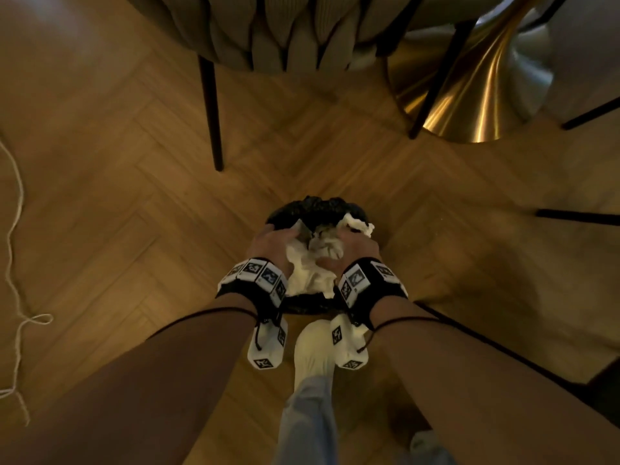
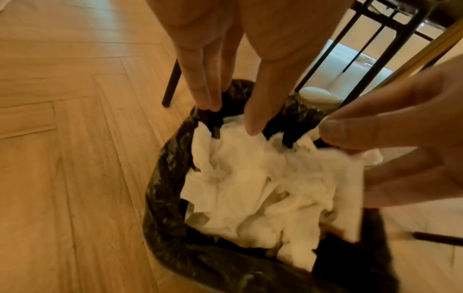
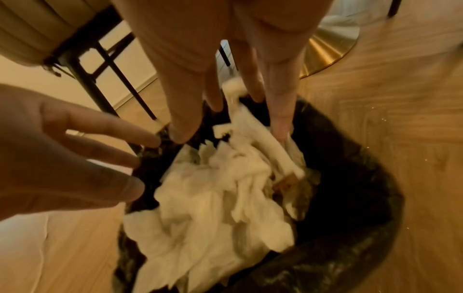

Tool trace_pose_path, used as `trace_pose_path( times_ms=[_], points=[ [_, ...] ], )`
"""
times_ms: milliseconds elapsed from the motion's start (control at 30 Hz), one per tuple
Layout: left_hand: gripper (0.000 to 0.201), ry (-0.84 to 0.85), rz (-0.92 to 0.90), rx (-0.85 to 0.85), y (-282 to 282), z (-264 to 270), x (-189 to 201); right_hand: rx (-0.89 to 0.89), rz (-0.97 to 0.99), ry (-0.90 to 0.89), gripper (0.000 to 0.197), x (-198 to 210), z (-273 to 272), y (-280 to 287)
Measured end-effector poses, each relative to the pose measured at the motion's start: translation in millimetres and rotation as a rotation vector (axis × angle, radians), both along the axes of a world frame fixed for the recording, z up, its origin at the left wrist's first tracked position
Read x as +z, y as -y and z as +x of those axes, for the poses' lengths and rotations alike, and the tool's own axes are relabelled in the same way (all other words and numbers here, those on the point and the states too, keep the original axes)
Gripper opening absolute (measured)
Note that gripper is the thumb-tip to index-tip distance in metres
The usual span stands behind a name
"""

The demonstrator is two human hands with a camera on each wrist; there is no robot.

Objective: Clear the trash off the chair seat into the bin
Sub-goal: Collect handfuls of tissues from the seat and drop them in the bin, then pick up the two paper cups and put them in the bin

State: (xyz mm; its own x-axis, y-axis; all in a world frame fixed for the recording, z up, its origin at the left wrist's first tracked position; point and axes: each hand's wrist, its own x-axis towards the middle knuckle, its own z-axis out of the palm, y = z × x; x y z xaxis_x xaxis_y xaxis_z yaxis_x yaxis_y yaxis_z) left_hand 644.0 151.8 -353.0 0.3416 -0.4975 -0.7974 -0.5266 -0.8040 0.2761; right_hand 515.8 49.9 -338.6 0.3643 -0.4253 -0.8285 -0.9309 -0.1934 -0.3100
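Note:
A wad of crumpled white tissue (image 1: 307, 270) fills the mouth of a small bin lined with a black bag (image 1: 315, 209) on the wooden floor. My left hand (image 1: 278, 241) and right hand (image 1: 352, 245) flank the wad from either side. In the left wrist view my left hand (image 2: 230, 117) points straight fingers down at the liner rim (image 2: 170, 168), one fingertip touching the tissue (image 2: 250, 188). In the right wrist view my right hand (image 3: 230, 126) has spread, straight fingers resting on the tissue (image 3: 213, 208). The chair (image 1: 285, 35) stands behind the bin, its seat top out of sight.
Black chair legs (image 1: 213, 112) stand just beyond the bin, beside a gold table base (image 1: 469, 88). Another dark leg (image 1: 577, 216) juts in at the right. A white cord (image 1: 13, 229) trails on the floor at left. My white-socked foot (image 1: 313, 350) is right behind the bin.

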Motion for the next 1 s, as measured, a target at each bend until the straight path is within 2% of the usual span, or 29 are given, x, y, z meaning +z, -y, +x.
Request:
trace_pose_path(
  times_ms=[233, 367, 500, 567, 667, 800, 933, 1000],
  points=[
    [0.027, -0.087, -0.133, 0.196, -18, -24, 76, -0.254, -0.038, 0.027, 0.04, 79, -39, 2],
    [0.01, -0.146, -0.159, 0.117, -9, -54, 131, -0.413, 0.083, 0.031, 0.026, 132, -74, 16],
    [0.012, -0.089, -0.199, -0.011, 18, -91, 192, -0.68, 0.189, 0.086, 0.013, 194, -137, 39],
    [0.017, -0.078, -0.179, -0.096, 40, -119, 223, -0.795, 0.212, 0.131, 0.009, 227, -184, 54],
    [0.011, -0.06, -0.171, -0.194, 82, -173, 269, -1.008, 0.212, 0.224, 0.009, 274, -267, 79],
    [0.02, -0.074, -0.191, -0.36, 137, -257, 304, -1.294, 0.153, 0.274, 0.014, 324, -404, 104],
    [0.026, -0.091, -0.253, -0.542, 185, -340, 302, -1.514, 0.093, 0.244, 0.013, 340, -546, 114],
    [0.025, -0.086, -0.264, -0.618, 204, -393, 316, -1.585, 0.045, 0.21, 0.011, 338, -608, 112]
  ],
)
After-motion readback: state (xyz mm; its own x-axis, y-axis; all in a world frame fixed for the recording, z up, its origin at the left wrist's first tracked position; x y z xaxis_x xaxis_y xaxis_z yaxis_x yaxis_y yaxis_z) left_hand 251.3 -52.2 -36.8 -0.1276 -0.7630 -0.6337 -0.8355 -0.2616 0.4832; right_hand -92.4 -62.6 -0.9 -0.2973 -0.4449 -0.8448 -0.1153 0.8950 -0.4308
